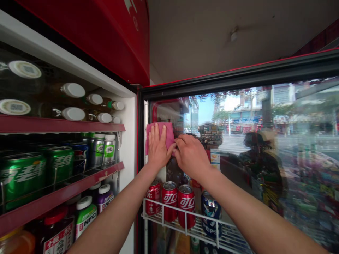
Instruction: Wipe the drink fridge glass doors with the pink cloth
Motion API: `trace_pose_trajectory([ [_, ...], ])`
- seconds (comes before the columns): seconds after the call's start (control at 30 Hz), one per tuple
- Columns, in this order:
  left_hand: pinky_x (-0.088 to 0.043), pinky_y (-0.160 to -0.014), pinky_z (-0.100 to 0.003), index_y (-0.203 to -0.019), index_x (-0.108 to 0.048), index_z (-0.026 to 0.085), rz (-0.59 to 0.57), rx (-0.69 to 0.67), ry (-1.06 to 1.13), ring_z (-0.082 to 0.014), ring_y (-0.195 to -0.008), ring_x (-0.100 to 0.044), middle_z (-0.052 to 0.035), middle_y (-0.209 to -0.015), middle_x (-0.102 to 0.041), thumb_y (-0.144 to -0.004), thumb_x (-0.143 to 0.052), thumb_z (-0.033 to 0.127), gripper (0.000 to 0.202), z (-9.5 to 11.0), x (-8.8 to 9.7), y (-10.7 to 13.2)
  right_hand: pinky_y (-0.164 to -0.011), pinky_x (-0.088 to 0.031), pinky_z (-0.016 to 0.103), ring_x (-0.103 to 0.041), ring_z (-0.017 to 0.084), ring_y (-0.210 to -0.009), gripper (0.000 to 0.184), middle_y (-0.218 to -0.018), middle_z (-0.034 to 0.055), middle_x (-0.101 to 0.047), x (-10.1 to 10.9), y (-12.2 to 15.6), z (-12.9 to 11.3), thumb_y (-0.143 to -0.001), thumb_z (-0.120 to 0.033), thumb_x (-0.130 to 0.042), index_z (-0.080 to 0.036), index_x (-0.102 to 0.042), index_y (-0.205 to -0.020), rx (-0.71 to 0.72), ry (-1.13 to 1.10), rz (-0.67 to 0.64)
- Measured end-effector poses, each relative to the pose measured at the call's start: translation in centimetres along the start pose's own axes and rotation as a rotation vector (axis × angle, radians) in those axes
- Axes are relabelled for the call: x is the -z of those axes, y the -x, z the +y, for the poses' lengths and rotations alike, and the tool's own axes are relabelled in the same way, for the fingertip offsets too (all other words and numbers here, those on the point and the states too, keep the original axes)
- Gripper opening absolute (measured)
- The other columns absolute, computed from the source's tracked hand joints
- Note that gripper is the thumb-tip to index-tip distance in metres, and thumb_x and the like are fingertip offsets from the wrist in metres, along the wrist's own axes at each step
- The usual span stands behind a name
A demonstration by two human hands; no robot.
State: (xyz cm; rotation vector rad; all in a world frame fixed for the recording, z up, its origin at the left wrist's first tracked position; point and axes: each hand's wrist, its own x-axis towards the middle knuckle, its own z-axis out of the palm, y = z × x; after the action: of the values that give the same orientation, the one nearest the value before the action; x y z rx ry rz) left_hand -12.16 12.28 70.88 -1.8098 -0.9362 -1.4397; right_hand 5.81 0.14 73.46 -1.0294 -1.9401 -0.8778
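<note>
A folded pink cloth (170, 134) lies against the inner side of the open glass door (238, 148), near its hinge edge. My left hand (158, 151) is flat on the cloth with its fingers stretched upward, pressing it to the pane. Just to the right, my right hand (192, 155) has its fingers curled, with thumb and fingertips closed at the cloth's right edge. Below both hands, red cola cans (169, 201) and a dark blue Pepsi can (211, 215) stand in a white wire door rack (201, 220).
At left, fridge shelves with red front strips (60, 123) hold white-capped bottles (74, 90), green cans (60, 162) and juice bottles (86, 213). A red fridge header (106, 35) juts overhead. The black door frame (238, 76) runs along the top; the glass reflects a street and a person.
</note>
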Motion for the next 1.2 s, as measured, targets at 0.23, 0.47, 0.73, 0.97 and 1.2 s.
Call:
trace_pose_trajectory([
  [0.23,-0.019,-0.14,-0.07,-0.181,-0.005,0.031,-0.086,-0.06,0.002,-0.0353,-0.177,0.001,-0.0155,-0.19,0.002,-0.111,-0.049,0.04,0.083,-0.3,0.6,7.6,-0.111,-0.055,0.052,-0.067,0.034,-0.122,0.026,-0.138,0.0176,-0.073,0.7,4.4,-2.9,-0.107,-0.024,-0.062,-0.012,-0.077,-0.125,-0.002,-0.097,-0.038],
  [0.47,-0.014,-0.14,-0.071,-0.181,-0.009,0.023,-0.037,-0.016,-0.015,-0.0392,-0.177,0.001,-0.0203,-0.189,0.0,-0.11,-0.051,0.045,0.085,-0.3,0.0,4.4,-0.114,-0.056,0.056,-0.068,0.034,-0.124,0.029,-0.133,0.0173,-0.074,1.1,6.5,-4.0,-0.103,-0.021,-0.066,-0.013,-0.075,-0.13,-0.051,-0.182,-0.078],
  [0.73,-0.007,-0.142,-0.065,-0.178,-0.026,0.02,0.024,0.003,-0.025,-0.0398,-0.177,-0.004,-0.0194,-0.189,-0.01,-0.108,-0.051,0.056,0.082,-0.8,0.7,-4.9,-0.111,-0.059,0.056,-0.069,0.035,-0.123,0.025,-0.135,0.0181,-0.074,1.6,6.9,-2.8,-0.103,-0.021,-0.066,-0.013,-0.077,-0.124,-0.074,-0.187,0.037],
  [0.97,-0.009,-0.142,-0.067,-0.179,-0.021,0.018,0.014,-0.006,-0.042,-0.0404,-0.177,-0.001,-0.0212,-0.189,-0.005,-0.11,-0.047,0.055,0.082,-0.1,0.2,-2.6,-0.109,-0.062,0.057,-0.071,0.035,-0.121,0.027,-0.135,0.0177,-0.075,2.1,8.3,-2.6,-0.103,-0.023,-0.066,-0.014,-0.076,-0.126,-0.102,-0.22,0.082],
  [1.2,-0.017,-0.14,-0.07,-0.18,-0.014,0.024,-0.059,-0.084,-0.059,-0.0389,-0.177,-0.005,-0.0194,-0.189,-0.007,-0.109,-0.056,0.045,0.085,1.1,-0.1,6.1,-0.111,-0.064,0.058,-0.072,0.035,-0.129,0.037,-0.145,0.0172,-0.075,1.3,11.3,-3.3,-0.102,-0.021,-0.063,-0.014,-0.074,-0.137,-0.086,-0.219,0.158],
])
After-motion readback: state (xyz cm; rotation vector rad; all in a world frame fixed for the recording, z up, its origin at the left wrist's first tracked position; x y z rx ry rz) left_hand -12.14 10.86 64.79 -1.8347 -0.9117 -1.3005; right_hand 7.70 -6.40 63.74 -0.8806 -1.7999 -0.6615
